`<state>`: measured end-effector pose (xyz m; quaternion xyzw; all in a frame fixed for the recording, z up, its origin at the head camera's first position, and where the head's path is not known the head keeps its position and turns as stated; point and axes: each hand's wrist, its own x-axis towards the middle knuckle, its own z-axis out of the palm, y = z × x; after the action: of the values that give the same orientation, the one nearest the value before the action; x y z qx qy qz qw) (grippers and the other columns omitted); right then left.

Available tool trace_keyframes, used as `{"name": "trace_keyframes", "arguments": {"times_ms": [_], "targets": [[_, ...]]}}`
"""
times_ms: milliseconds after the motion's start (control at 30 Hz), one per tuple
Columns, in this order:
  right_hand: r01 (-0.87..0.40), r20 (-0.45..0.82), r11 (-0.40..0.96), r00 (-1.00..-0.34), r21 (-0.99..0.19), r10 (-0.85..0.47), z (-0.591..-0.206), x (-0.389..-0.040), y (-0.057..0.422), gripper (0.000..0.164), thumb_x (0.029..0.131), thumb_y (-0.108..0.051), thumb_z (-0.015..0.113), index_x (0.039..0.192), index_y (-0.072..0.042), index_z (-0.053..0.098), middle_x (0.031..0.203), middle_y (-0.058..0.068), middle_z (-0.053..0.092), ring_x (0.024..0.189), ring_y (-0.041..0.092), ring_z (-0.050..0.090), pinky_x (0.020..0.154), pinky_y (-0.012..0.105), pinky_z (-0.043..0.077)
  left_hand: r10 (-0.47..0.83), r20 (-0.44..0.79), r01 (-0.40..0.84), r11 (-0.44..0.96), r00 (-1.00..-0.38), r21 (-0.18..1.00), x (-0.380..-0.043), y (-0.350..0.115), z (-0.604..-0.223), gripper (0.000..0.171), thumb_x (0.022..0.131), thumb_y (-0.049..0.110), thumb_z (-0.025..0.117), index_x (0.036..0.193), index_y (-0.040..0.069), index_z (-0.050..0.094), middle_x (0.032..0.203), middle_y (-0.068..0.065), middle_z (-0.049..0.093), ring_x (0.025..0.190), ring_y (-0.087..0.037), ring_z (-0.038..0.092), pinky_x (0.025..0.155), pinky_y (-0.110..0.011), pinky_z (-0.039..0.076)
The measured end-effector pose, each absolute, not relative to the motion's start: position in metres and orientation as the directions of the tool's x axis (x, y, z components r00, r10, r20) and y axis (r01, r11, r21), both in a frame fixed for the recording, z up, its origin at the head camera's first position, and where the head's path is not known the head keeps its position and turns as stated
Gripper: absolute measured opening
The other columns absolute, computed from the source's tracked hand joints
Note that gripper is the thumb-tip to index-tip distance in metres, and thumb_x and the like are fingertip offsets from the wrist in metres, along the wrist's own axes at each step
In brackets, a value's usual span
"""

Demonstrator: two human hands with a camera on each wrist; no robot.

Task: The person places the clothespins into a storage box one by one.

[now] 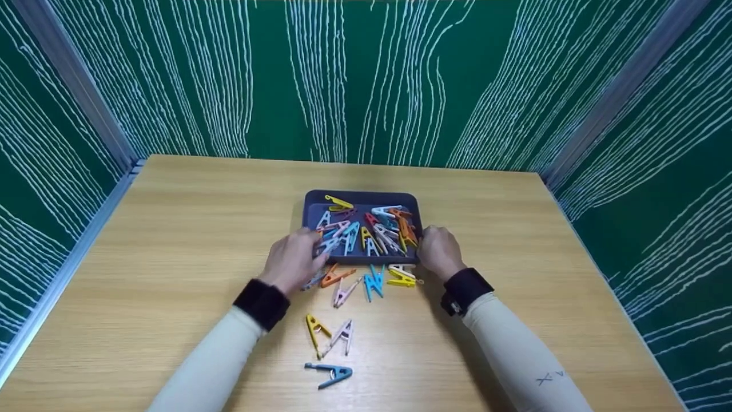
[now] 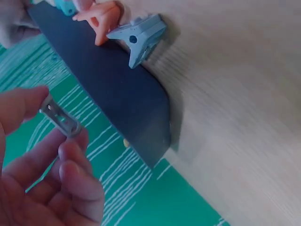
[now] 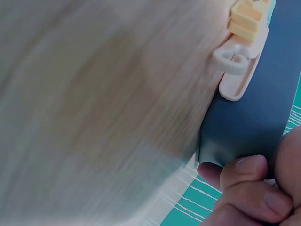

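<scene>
A dark shallow tray (image 1: pixel 361 197) holds a pile of coloured clothespins (image 1: pixel 350 236). At its near left corner my left hand (image 1: pixel 293 258) pinches a pale grey clothespin (image 2: pixel 60 117) between thumb and fingers, seen in the left wrist view. My right hand (image 1: pixel 440 252) grips the tray's near right corner, its fingers (image 3: pixel 244 172) curled against the wall. Along the tray's near side lie an orange clothespin (image 1: pixel 336 278), a pale pink one (image 1: pixel 344 294), blue ones (image 1: pixel 374 282) and a yellow one (image 1: pixel 402 279).
Closer on the wooden table (image 1: pixel 171 274) lie a yellow clothespin (image 1: pixel 315 332), a whitish one (image 1: pixel 345 336) and a blue-grey one (image 1: pixel 336 374). Green panels with white lines (image 1: pixel 394 80) stand round the table's back and sides.
</scene>
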<state>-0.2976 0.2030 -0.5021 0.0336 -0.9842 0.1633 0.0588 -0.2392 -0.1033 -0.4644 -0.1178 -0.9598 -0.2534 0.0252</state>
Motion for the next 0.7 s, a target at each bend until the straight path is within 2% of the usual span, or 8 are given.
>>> {"name": "trace_keyframes", "arguments": {"times_ms": [100,167,333,567,700], "targets": [[-0.076,0.114,0.945,-0.993,-0.319,-0.042,-0.503,-0.297,0.203,0.016,0.090,-0.001,0.059,0.089,0.008,0.072,0.083,0.022,0.070,0.072,0.035,0.066,0.065,0.051,0.053,0.182,0.103,0.209,0.849,-0.978,0.485,-0.252,-0.094,-0.464,0.041,0.092,0.028,0.078,0.124,0.004,0.071,0.125,-0.018,0.067,0.111,-0.034,0.066,0.097,-0.048,0.052],[-0.074,0.110,0.944,-0.993,-0.321,-0.041,-0.504,-0.297,0.203,0.016,0.090,-0.001,0.058,0.090,0.008,0.072,0.083,0.022,0.070,0.072,0.034,0.065,0.065,0.050,0.053,0.167,0.107,0.198,0.854,-0.980,0.481,-0.261,-0.088,-0.464,0.040,0.093,0.028,0.077,0.125,0.004,0.071,0.130,-0.019,0.065,0.118,-0.035,0.064,0.100,-0.049,0.050],[-0.073,0.113,0.944,-0.993,-0.320,-0.038,-0.504,-0.297,0.203,0.017,0.089,-0.001,0.057,0.087,0.007,0.071,0.081,0.022,0.069,0.070,0.034,0.065,0.064,0.051,0.052,0.145,0.124,0.186,0.877,-0.982,0.444,-0.280,-0.071,-0.462,0.039,0.095,0.030,0.075,0.125,0.006,0.072,0.136,-0.017,0.063,0.127,-0.033,0.060,0.104,-0.049,0.048],[-0.053,0.081,0.948,-0.996,-0.314,-0.029,-0.503,-0.298,0.202,0.019,0.092,-0.002,0.057,0.095,0.008,0.072,0.084,0.021,0.070,0.071,0.031,0.063,0.064,0.047,0.051,0.099,0.149,0.153,0.898,-0.984,0.413,-0.294,-0.057,-0.463,0.064,0.091,0.042,0.076,0.142,0.008,0.060,0.148,-0.018,0.053,0.136,-0.035,0.049,0.109,-0.053,0.044],[-0.069,0.103,0.948,-0.994,-0.312,-0.038,-0.502,-0.297,0.202,0.019,0.091,-0.002,0.056,0.091,0.008,0.072,0.083,0.022,0.069,0.072,0.034,0.065,0.064,0.050,0.053,0.109,0.167,0.170,0.895,-0.980,0.413,-0.289,-0.061,-0.468,0.061,0.093,0.040,0.075,0.144,0.010,0.059,0.149,-0.018,0.052,0.138,-0.036,0.047,0.109,-0.055,0.043]]}}
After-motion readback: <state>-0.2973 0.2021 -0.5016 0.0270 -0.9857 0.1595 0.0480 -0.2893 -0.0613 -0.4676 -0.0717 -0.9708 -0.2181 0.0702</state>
